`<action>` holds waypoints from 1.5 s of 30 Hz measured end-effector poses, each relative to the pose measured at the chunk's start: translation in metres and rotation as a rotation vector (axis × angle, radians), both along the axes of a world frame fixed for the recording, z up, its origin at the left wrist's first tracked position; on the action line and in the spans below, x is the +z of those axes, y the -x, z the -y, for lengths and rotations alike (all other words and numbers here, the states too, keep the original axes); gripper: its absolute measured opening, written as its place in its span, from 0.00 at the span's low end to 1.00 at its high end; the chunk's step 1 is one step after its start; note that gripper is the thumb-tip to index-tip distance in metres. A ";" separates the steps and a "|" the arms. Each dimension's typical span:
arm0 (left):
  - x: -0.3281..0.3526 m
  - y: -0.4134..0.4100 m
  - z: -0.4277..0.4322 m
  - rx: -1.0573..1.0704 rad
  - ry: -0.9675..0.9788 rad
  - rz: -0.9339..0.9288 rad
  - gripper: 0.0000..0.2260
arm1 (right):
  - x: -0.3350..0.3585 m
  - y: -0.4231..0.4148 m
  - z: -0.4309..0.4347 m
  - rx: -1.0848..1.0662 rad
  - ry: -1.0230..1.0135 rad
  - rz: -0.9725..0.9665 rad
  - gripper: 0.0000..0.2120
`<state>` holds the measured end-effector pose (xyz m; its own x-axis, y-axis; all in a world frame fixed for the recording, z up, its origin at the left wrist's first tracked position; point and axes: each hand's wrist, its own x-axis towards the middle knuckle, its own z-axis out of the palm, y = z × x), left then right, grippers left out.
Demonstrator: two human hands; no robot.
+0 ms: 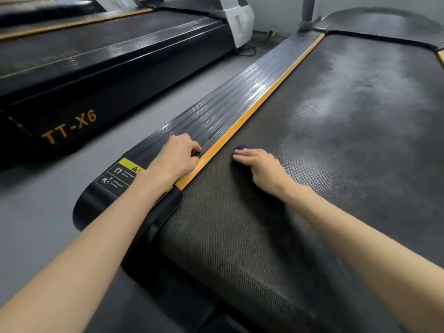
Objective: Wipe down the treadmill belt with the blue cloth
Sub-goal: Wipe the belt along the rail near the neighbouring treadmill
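Observation:
The treadmill belt (324, 145) is dark and textured, with a dull grey film further up. My right hand (260, 168) lies flat on the belt near its left edge, fingers straight, pressing down the blue cloth (241, 149); only a small dark blue corner shows past the fingertips. My left hand (176, 157) rests on the ribbed side rail (223, 109), its fingers curled down against the rail next to the orange strip (254, 109). I cannot see anything held in the left hand.
A second black treadmill (79, 75) marked TT-X6 stands to the left across a strip of grey floor (48, 188). A grey upright post (307, 10) rises at the far end of the rail. Warning stickers (122, 173) sit at the rail's near end.

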<state>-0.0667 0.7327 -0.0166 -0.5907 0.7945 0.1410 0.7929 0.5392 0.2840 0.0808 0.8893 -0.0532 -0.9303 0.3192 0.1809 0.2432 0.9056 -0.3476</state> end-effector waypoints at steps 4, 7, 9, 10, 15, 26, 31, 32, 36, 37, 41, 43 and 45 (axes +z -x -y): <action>-0.004 -0.002 0.007 -0.015 0.005 -0.025 0.15 | -0.010 -0.029 0.062 0.559 0.021 -0.015 0.24; -0.006 -0.004 0.012 -0.035 -0.027 0.006 0.15 | -0.007 -0.002 0.008 0.335 -0.039 0.009 0.26; -0.007 -0.004 0.015 -0.039 -0.037 0.037 0.15 | -0.002 0.018 -0.029 -0.020 -0.022 -0.009 0.27; -0.007 -0.004 0.015 -0.039 -0.038 0.039 0.15 | 0.000 0.025 -0.030 -0.110 -0.014 -0.019 0.27; -0.008 0.002 0.013 -0.012 -0.040 0.020 0.17 | -0.007 0.002 0.060 0.362 -0.006 -0.022 0.24; -0.011 -0.001 0.009 0.043 -0.061 0.090 0.19 | -0.002 -0.018 0.042 0.298 0.002 -0.028 0.24; -0.011 0.002 0.015 -0.014 -0.056 0.106 0.19 | -0.005 0.001 0.012 -0.034 -0.006 -0.073 0.25; -0.011 0.004 0.017 -0.037 -0.050 0.112 0.19 | -0.005 0.006 0.023 -0.119 0.019 -0.091 0.26; -0.009 0.005 0.019 -0.091 0.009 0.088 0.20 | -0.010 -0.028 0.118 0.251 0.143 -0.072 0.26; -0.008 0.003 0.018 -0.091 0.028 0.080 0.20 | -0.014 -0.043 0.137 0.372 0.148 -0.074 0.26; -0.004 -0.004 0.018 -0.088 0.104 0.075 0.21 | -0.015 -0.044 0.103 0.419 0.025 -0.076 0.26; -0.003 -0.004 0.020 -0.089 0.131 0.074 0.22 | -0.013 -0.027 0.053 0.129 0.005 -0.093 0.27; -0.004 -0.005 0.021 -0.086 0.146 0.073 0.23 | -0.007 -0.018 0.026 -0.112 0.002 -0.087 0.28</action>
<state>-0.0618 0.7117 -0.0204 -0.5244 0.8512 -0.0203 0.8179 0.5103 0.2659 0.0989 0.8637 -0.0598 -0.8696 0.4209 0.2581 0.3118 0.8735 -0.3738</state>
